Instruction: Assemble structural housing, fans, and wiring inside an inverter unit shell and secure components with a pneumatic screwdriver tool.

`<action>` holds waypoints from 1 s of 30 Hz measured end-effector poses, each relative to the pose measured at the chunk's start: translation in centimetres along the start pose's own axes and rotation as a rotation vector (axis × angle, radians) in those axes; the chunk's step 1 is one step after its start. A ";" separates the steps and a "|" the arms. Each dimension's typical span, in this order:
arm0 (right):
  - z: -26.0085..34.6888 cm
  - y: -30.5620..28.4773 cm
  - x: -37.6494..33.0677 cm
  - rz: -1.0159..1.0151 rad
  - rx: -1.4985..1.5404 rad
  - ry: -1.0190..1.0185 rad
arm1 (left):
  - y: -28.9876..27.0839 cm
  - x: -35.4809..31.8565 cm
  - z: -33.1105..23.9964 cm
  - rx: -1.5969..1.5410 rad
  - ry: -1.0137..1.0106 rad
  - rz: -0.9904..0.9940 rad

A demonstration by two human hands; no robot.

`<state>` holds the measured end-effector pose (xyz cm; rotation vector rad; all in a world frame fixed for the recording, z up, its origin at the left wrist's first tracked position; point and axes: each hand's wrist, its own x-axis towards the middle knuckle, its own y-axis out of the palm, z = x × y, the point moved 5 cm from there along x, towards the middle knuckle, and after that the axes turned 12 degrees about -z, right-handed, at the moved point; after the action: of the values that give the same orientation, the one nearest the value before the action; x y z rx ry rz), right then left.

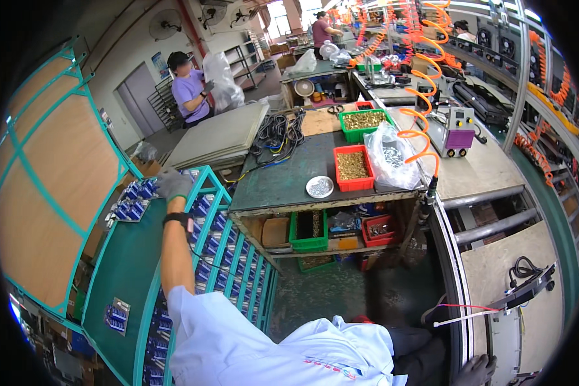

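Observation:
My left hand (174, 184), in a grey glove, reaches out to the top of a teal rack (125, 257). It is at the edge of a group of circuit boards with blue parts (132, 202); its fingers are mostly hidden, so I cannot tell whether it grips one. A single circuit board (116, 316) lies apart on the rack's green top. Down at the lower right, my right hand (476, 371), also gloved, rests by the bench's metal edge with its fingers laid out. Close to it is a pale flat panel (505, 341) with a black part and red and white wires.
More boards fill the rack's slots (228, 257). Ahead, a workbench (283, 183) bears a red bin (352, 168) and a green bin (365, 123) of brass pieces, a white bowl (320, 187) and black cables (276, 135). An orange coiled hose (424, 96) hangs down. A person (190, 93) holds plastic sheeting.

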<state>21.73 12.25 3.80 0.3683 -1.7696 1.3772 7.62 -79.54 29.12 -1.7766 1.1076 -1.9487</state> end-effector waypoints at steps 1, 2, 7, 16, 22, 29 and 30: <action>-0.2 0.1 -0.2 0.015 0.004 -0.013 | 0.1 1.2 2.3 0.011 -0.106 0.026; -0.5 0.3 -0.2 0.016 0.009 -0.014 | 0.1 2.2 4.5 0.085 -0.174 0.069; -3.0 2.4 0.4 0.180 0.087 0.101 | -0.7 0.7 15.3 0.276 -0.153 0.247; -3.8 2.4 -0.1 0.047 0.289 0.282 | -6.1 -12.2 26.8 0.142 -0.247 0.275; -4.4 1.6 1.3 0.012 0.313 0.279 | -8.1 -17.6 30.9 0.090 -0.364 0.280; -5.4 1.7 0.6 0.048 0.396 0.412 | -9.9 -18.4 34.2 0.052 -0.458 0.233; -5.3 1.6 0.6 0.033 0.421 0.409 | -10.0 -17.9 34.6 0.042 -0.470 0.211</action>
<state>22.64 17.73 3.43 0.2556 -1.1572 1.7102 46.56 -73.01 21.39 -1.8733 1.0267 -1.3288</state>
